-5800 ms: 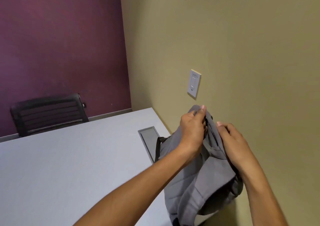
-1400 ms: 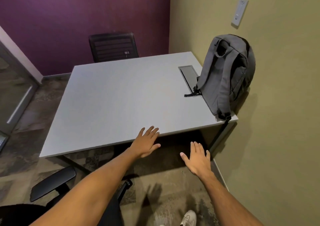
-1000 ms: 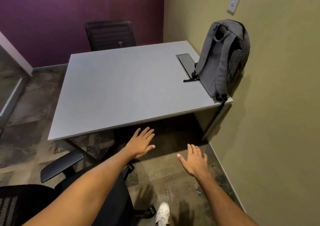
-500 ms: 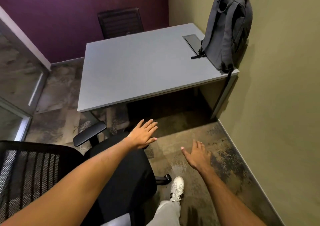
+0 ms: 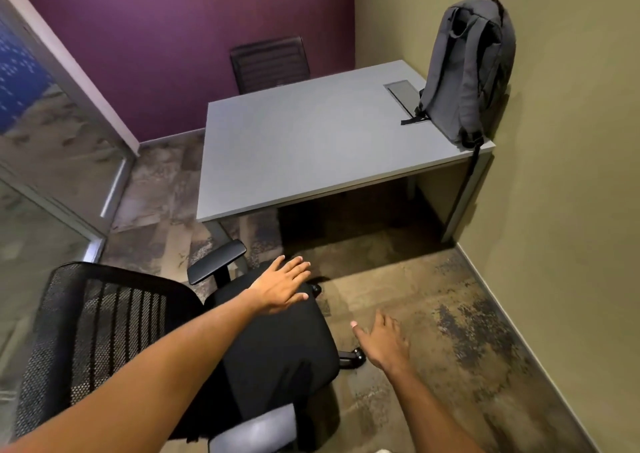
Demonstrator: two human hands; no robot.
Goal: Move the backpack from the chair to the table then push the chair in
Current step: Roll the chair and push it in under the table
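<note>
The grey backpack (image 5: 471,71) stands upright on the far right corner of the grey table (image 5: 311,140), leaning against the olive wall. A black office chair (image 5: 277,348) with a mesh back stands on the floor at lower left, pulled out from the table, its seat facing the table. My left hand (image 5: 280,288) hovers flat with fingers apart over the front edge of the seat. Beside the seat, over the floor, is my right hand (image 5: 382,343), fingers spread and empty.
A second black chair (image 5: 270,62) is tucked in at the table's far side by the purple wall. A glass partition (image 5: 52,147) runs along the left. A cable hatch (image 5: 403,94) lies in the tabletop beside the backpack. Patterned carpet (image 5: 433,296) lies between chair and table.
The view has pulled back from the table and turned toward the chair. Both hands have drawn away from the table edge; my left hand is now over the seat.
</note>
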